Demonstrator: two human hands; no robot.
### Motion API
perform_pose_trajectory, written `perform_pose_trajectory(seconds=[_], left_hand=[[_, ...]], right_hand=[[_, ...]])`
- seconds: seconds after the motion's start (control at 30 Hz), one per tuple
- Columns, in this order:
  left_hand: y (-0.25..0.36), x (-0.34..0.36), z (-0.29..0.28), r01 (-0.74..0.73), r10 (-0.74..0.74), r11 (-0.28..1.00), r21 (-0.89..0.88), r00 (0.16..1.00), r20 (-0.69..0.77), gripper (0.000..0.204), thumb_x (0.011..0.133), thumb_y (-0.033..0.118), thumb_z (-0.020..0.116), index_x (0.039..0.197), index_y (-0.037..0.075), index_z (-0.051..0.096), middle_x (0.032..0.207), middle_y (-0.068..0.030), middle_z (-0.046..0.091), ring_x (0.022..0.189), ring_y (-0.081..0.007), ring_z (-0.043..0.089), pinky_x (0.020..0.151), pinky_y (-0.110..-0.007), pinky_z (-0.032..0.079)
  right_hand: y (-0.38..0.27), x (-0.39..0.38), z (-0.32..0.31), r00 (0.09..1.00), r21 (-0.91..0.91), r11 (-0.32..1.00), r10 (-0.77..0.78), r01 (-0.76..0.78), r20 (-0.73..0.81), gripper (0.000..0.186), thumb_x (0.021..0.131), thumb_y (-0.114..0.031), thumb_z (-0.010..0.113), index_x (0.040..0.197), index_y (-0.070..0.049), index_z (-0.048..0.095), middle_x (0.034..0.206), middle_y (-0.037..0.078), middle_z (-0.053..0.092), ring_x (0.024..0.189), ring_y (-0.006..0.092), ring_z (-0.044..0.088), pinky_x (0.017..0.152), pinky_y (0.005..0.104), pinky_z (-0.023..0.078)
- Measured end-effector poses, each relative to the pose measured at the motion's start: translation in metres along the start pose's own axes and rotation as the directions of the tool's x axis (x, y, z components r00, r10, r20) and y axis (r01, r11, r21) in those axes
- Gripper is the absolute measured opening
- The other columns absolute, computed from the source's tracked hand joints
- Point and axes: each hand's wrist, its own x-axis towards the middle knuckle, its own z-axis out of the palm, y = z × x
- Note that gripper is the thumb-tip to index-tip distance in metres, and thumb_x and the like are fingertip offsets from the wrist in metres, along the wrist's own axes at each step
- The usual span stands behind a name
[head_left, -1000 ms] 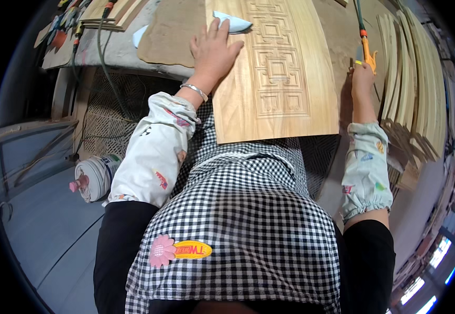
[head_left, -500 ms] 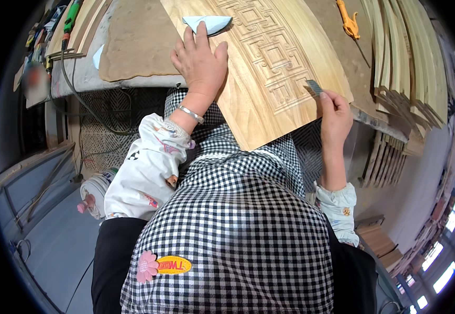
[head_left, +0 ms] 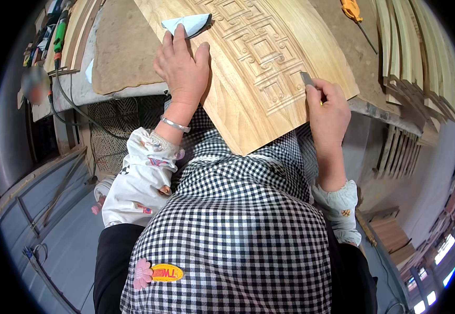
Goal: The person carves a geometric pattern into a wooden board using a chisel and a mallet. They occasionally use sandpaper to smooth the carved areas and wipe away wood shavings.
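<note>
A pale wooden panel (head_left: 248,115) with a carved fretwork band (head_left: 263,47) lies slanted over the bench edge, its near corner close to my apron. My left hand (head_left: 183,73) rests on the panel's left side, fingers stretched out. Its fingertips touch a folded piece of light blue sandpaper (head_left: 186,24) with a dark edge. Pinched between thumb and fingers of my right hand (head_left: 330,112) is a small flat metal blade (head_left: 306,79). The blade's end is over the panel, beside the carving's lower right; my fingers hide the rest of it.
A brown mat (head_left: 128,49) lies under the panel on the bench. At right are an orange-handled tool (head_left: 351,10) with a thin shaft and stacked wooden strips (head_left: 421,57). To the left, a green corded tool (head_left: 59,35) lies by more wood strips, its cable hanging down.
The view has shifted a little. My right hand has turned the blade to a steeper angle and covers more of it. My left hand stays on the panel by the sandpaper.
</note>
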Motion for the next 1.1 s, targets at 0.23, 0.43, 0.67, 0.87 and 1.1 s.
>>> perform_pose_trajectory(seconds=[0.23, 0.43, 0.67, 0.87, 1.1], left_hand=[[0.003, 0.001, -0.001, 0.006, -0.006, 1.0, 0.006, 1.0, 0.008, 0.072, 0.097, 0.044, 0.065, 0.158, 0.012, 0.045, 0.16, -0.0226, 0.044, 0.148, -0.0414, 0.038, 0.122, -0.057, 0.02], [0.003, 0.002, -0.002, -0.002, 0.002, 1.0, -0.007, 1.0, 0.001, 0.072, 0.097, 0.045, 0.065, 0.158, 0.012, 0.045, 0.16, -0.0222, 0.044, 0.149, -0.0407, 0.037, 0.123, -0.056, 0.019], [0.002, 0.002, 0.001, 0.003, -0.003, 1.0, 0.017, 1.0, -0.004, 0.072, 0.097, 0.045, 0.065, 0.158, 0.012, 0.045, 0.16, -0.0218, 0.044, 0.149, -0.0403, 0.037, 0.123, -0.056, 0.019], [0.001, 0.002, 0.001, 0.001, -0.001, 1.0, -0.004, 1.0, -0.008, 0.071, 0.097, 0.044, 0.066, 0.157, 0.012, 0.045, 0.16, -0.0214, 0.044, 0.148, -0.0403, 0.037, 0.123, -0.055, 0.02], [0.002, 0.002, 0.001, 0.011, -0.011, 1.0, 0.001, 1.0, -0.006, 0.071, 0.097, 0.044, 0.066, 0.157, 0.012, 0.045, 0.16, -0.0211, 0.044, 0.148, -0.0401, 0.038, 0.123, -0.056, 0.02]], right_hand=[[-0.003, 0.003, 0.005, 0.992, -0.073, 0.991, -0.114, 0.11, -0.056, 0.011, 0.091, -0.018, 0.074, 0.101, -0.012, 0.075, 0.087, 0.008, 0.066, 0.075, 0.0303, 0.068, 0.065, 0.0408, 0.053], [-0.011, -0.002, 0.013, 0.974, -0.101, 0.973, -0.213, 0.205, -0.073, 0.011, 0.09, -0.015, 0.075, 0.101, -0.012, 0.074, 0.088, 0.008, 0.066, 0.072, 0.0316, 0.067, 0.062, 0.0402, 0.054], [-0.015, -0.004, 0.01, 0.989, 0.068, 0.987, -0.145, 0.145, -0.007, 0.005, 0.089, -0.013, 0.073, 0.094, -0.012, 0.074, 0.086, 0.008, 0.068, 0.073, 0.0306, 0.067, 0.061, 0.0399, 0.053], [-0.012, 0.009, -0.003, 0.962, 0.024, 0.967, -0.256, 0.255, 0.097, 0.003, 0.089, -0.013, 0.072, 0.091, -0.012, 0.074, 0.086, 0.006, 0.068, 0.075, 0.0297, 0.068, 0.063, 0.0402, 0.052], [-0.012, 0.007, -0.002, 0.968, 0.072, 0.973, -0.225, 0.218, 0.115, 0.004, 0.089, -0.013, 0.072, 0.09, -0.01, 0.075, 0.084, 0.007, 0.068, 0.073, 0.0288, 0.068, 0.065, 0.0395, 0.053]])
